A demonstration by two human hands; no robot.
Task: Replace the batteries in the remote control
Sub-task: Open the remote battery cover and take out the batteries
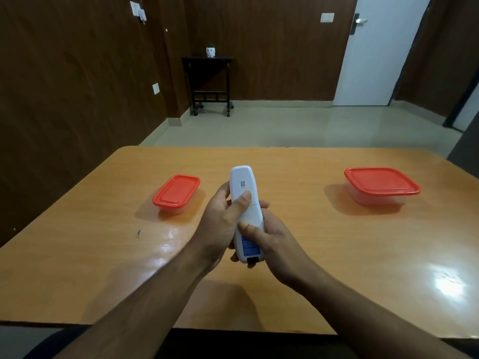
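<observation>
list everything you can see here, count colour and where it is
remote control: one, white with a blue label, back side up, held above the table
small container: one, clear with red lid, on the table left of the remote
large container: one, clear with red lid, on the table at right
table: one, orange wood, foreground
side table: one, black, against the far wall
small pot: one, white, on the side table
door: one, white, far right
left hand: grips the remote
right hand: grips the remote's near end

left hand (220, 216) and right hand (269, 244) both curled, thumbs pressed forward, forearms converging
</observation>
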